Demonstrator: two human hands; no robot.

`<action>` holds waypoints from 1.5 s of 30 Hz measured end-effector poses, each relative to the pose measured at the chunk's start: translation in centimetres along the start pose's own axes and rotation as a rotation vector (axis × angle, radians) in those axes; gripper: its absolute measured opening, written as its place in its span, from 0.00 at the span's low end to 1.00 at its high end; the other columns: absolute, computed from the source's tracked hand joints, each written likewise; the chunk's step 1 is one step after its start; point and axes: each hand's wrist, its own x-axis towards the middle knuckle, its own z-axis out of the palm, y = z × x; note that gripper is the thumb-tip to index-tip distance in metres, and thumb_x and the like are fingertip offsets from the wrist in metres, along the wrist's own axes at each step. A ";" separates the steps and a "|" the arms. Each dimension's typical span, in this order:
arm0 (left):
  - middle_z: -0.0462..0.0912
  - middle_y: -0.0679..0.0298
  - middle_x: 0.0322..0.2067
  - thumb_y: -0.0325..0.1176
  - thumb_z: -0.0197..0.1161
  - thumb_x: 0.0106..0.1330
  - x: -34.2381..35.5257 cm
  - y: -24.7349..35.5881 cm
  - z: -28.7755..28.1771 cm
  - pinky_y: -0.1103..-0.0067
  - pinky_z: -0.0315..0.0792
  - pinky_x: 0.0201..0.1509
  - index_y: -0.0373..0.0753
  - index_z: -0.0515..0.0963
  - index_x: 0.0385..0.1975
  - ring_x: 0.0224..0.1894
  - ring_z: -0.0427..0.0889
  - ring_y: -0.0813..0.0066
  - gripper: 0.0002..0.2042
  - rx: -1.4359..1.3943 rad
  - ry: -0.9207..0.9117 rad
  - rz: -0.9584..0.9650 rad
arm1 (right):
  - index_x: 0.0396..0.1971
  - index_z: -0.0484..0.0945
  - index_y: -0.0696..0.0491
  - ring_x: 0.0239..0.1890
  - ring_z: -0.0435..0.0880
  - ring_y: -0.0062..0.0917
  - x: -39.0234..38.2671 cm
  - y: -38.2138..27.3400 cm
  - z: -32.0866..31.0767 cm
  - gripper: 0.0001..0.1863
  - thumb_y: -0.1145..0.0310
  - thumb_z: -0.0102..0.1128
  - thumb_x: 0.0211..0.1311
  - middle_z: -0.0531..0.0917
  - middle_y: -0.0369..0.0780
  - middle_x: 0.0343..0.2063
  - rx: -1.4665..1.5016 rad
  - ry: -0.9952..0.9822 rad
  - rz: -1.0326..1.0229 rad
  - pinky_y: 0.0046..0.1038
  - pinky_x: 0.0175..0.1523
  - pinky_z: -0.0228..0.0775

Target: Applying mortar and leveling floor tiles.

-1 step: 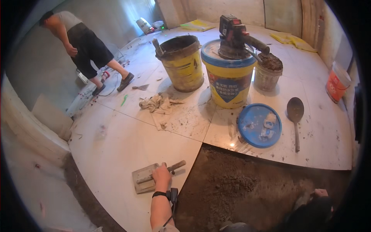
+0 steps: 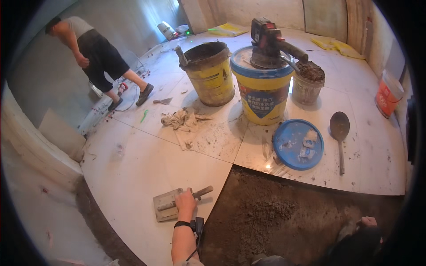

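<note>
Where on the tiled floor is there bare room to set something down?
Free: the white tiles between the trowel under the left hand, the rag and the left wall; also right of the ladle. Crowded: around the three buckets and blue lid.

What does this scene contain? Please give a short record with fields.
Left hand: rests on the handle of a trowel lying on the white tile floor
Right hand: low at the right, over the mortar bed; nothing visibly held
Buckets: worn yellow bucket, lidded bucket with a power tool on top
Nearby: blue lid, ladle, rag
Other person: bending, far left
</note>
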 end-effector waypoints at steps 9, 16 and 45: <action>0.81 0.50 0.40 0.30 0.62 0.53 -7.1 11.6 -15.9 0.61 0.74 0.46 0.43 0.76 0.50 0.44 0.80 0.50 0.21 -0.242 -0.203 0.612 | 0.34 0.79 0.62 0.26 0.82 0.26 7.2 -5.2 -2.9 0.17 0.62 0.47 0.67 0.82 0.42 0.23 0.105 -0.443 -0.110 0.28 0.34 0.77; 0.80 0.52 0.34 0.30 0.67 0.50 -15.3 40.6 -25.9 0.62 0.73 0.44 0.42 0.74 0.44 0.41 0.79 0.49 0.19 -0.327 -0.230 1.197 | 0.48 0.73 0.62 0.38 0.84 0.37 13.4 -11.8 -3.0 0.26 0.51 0.43 0.73 0.81 0.47 0.39 0.520 -1.081 -0.038 0.37 0.40 0.78; 0.61 0.45 0.65 0.43 0.63 0.59 -33.6 71.7 2.5 0.58 0.50 0.69 0.31 0.62 0.63 0.68 0.57 0.48 0.34 -0.167 -0.300 1.258 | 0.34 0.70 0.55 0.17 0.69 0.21 20.6 19.3 -11.6 0.21 0.50 0.43 0.71 0.73 0.35 0.21 0.594 -0.118 0.338 0.30 0.21 0.65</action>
